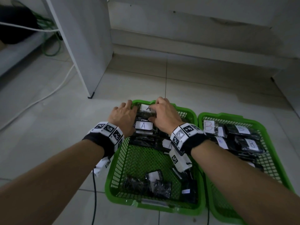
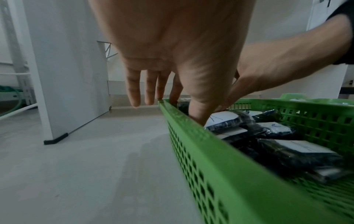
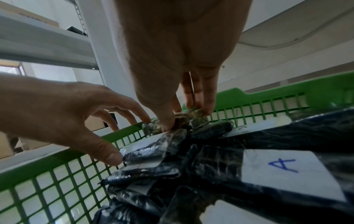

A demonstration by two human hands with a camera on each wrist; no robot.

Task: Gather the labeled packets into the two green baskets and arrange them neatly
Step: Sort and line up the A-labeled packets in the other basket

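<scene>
Under the fingers point(image 1: 159, 101) lie glossy black packets point(image 1: 146, 118), each with a white label point(image 1: 144, 125) lettered A in dark ink; blue in the right wrist view. The basket point(image 1: 123, 153) around them is bright green with a lattice mesh, as is its neighbour point(image 1: 269, 127), whose packets' white labels read B. Wristbands point(image 1: 108, 130) are black, with black-and-white square markers. The floor point(image 1: 48, 127) is pale grey tile.

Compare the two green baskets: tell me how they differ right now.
The left basket holds packets marked A; the right basket holds packets marked B. Both hands, left hand and right hand, work in the left basket; none touches the right basket. Both are green mesh, side by side on the floor.
</scene>
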